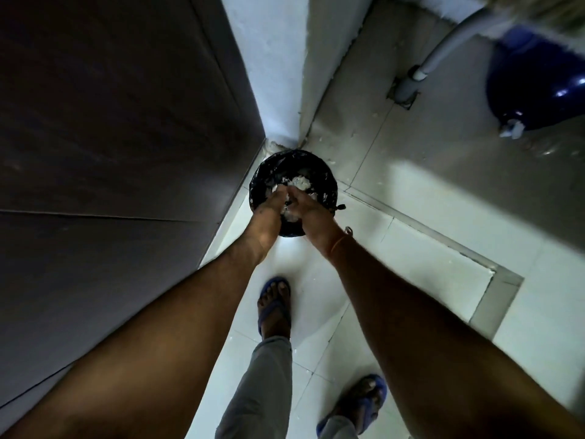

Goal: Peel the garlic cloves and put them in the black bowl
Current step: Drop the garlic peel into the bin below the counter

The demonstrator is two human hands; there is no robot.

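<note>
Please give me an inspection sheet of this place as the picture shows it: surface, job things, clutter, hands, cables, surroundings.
Surface: pale tiled floor, small white flecks scattered.
Job's things: no black bowl or cloves seen; white papery scraps lie in a bin with black liner.
Clutter: blue round container.
Hands: left hand and right hand together over the bin; grip unclear.
Cables: nothing seen; one grey pipe.
Surroundings: dark door, white wall corner, feet in blue sandals.
</note>
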